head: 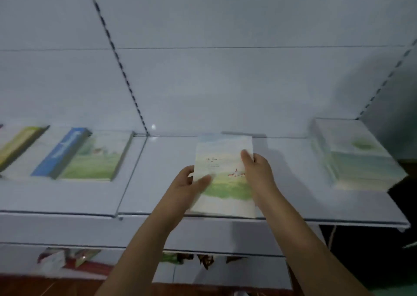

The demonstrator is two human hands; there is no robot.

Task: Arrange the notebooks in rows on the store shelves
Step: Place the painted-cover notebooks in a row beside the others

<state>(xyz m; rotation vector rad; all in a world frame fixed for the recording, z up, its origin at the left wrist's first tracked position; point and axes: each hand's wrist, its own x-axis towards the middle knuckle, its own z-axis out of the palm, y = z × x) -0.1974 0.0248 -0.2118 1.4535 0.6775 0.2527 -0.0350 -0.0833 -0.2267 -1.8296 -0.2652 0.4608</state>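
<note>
A white store shelf spans the view, backed by a white panel wall with slotted uprights. At its right end lies a stack of notebooks with pale green covers. On the left section lies another notebook stack with a meadow cover and blue spine, beside a yellow-green one at the edge. In the middle, a single meadow-cover notebook lies on the shelf, held on both sides: the left hand grips its left edge with thumb on the cover, the right hand clasps its right edge
</note>
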